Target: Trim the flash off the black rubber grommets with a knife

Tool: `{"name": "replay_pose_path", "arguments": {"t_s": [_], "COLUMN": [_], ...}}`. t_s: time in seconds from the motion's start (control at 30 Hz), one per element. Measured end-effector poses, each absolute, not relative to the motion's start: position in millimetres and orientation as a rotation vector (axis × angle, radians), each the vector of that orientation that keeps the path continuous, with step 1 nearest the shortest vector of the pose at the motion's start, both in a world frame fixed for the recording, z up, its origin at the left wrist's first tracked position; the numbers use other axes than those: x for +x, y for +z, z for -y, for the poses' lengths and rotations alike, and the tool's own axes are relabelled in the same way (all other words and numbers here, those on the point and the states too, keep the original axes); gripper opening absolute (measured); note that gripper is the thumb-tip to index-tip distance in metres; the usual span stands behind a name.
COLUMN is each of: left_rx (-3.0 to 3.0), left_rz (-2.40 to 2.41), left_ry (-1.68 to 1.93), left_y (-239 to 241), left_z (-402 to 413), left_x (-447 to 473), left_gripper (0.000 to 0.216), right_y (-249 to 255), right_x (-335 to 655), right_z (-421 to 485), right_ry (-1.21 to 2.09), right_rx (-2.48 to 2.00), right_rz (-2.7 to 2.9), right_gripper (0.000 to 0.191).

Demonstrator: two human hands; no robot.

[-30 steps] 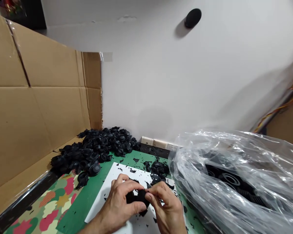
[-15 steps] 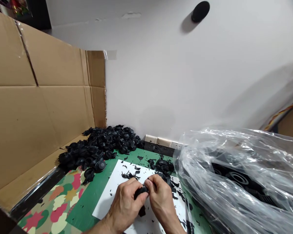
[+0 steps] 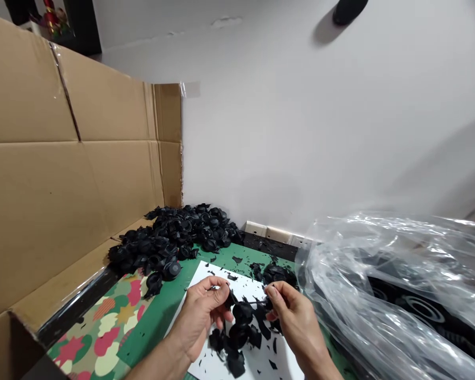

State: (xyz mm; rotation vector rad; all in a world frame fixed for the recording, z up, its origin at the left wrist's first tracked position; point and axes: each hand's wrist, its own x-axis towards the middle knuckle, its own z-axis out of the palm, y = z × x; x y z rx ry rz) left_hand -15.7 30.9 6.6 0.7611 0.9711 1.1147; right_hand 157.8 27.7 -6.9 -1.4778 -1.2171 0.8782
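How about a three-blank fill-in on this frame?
The left hand and right hand hold joined black parts over a ____ sheet.
The loose pile lies beside a ____ wall.
The clear bag is on the person's ____ side.
Missing: white; cardboard; right.

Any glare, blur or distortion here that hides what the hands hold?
Head view: sharp, evenly lit; the black parts between left hand and right hand merge into one dark mass; glare streaks the plastic bag; wide-angle bowing bends the cardboard wall.
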Motion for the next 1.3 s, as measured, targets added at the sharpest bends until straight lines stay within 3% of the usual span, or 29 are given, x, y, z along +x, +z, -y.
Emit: {"name": "replay_pose_path", "arguments": {"t_s": [0.27, 0.43, 0.57, 0.87, 1.3], "left_rx": [0.721, 0.632, 0.654, 0.966, 0.917], "left_rz": [-0.957, -0.967, -0.980, -1.123, -1.034], "left_ry": [1.094, 1.087, 1.025, 0.880, 1.034], "left_y": [5.9, 8.3, 12.9, 10.5, 2.3], "left_z": [-30.9, -29.2, -25.0, -16.1, -13.1], "left_x": [-12.4, -10.8, -7.1, -3.7, 2.0], "left_gripper": [0.048, 0.047, 0.047, 0.064, 0.046], "right_y": [-23.4, -22.6, -17.1, -15.6, -19.2], "right_x": [160.3, 149.1, 131.6, 126.7, 122.4], "right_z": [-21.5, -7.7, -4.4, -5.8, -3.0], "right_ry": [0.864, 0.343, 0.068, 0.413, 0.285], "right_rx": [-1.403, -1.181, -0.914, -0.757, -0.927], "right_rz": [1.168, 1.417, 1.570, 1.451, 1.448], "right_gripper": [0.038, 0.014, 0.019, 0.014, 0.021]}}
